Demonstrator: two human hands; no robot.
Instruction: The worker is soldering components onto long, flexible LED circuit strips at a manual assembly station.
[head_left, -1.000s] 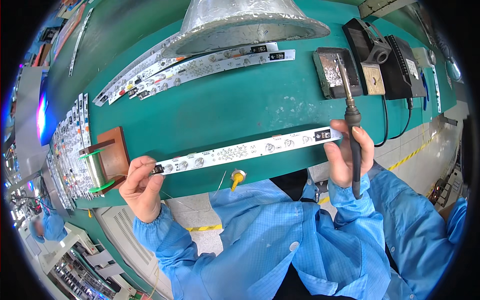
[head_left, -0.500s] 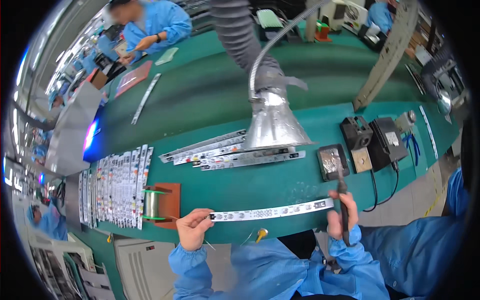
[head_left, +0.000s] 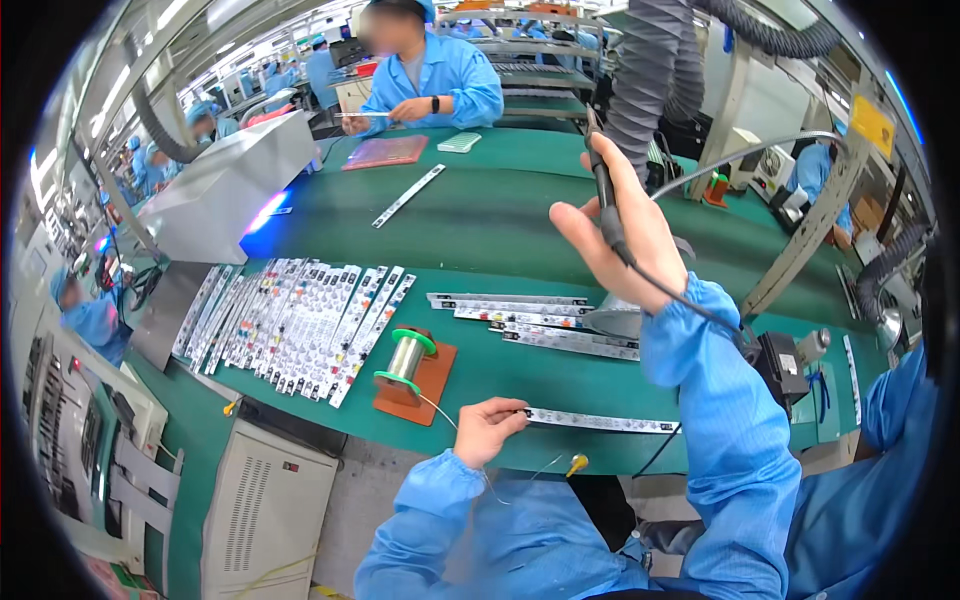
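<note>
- Our left hand (head_left: 487, 428) pinches the near end of a long, narrow white circuit strip (head_left: 600, 421) dotted with small components; the strip lies flat at the front edge of the green workbench (head_left: 500, 225), just right of the solder spool.
- A thin solder wire (head_left: 440, 408) runs from that spool to our left fingers.
- Our right hand (head_left: 620, 240) is closed around a slim black soldering iron (head_left: 603, 190), tip up, high above the bench and well behind the strip.
- A second ago the iron stood at the strip's far end with our right hand resting by it; now the hand has lifted clear, while the left has kept its grip. We judge that joint finished, or the iron pulled off for a pause.
- The silver solder spool with green flanges (head_left: 405, 355) sits on a rust-brown block (head_left: 425, 385).
- Left of the spool lies a fan of white populated strips (head_left: 290, 325); right of it, a short stack of bare grey strips (head_left: 530, 320).
- Far right of the spool sits a dark iron stand (head_left: 780, 360), its cable trailing.
- Beyond the spool, across the bench, a person in a blue coat (head_left: 430, 75) works at another green table; more blue-coated workers and a ribbed grey extraction hose (head_left: 650, 70) fill the hall.
</note>
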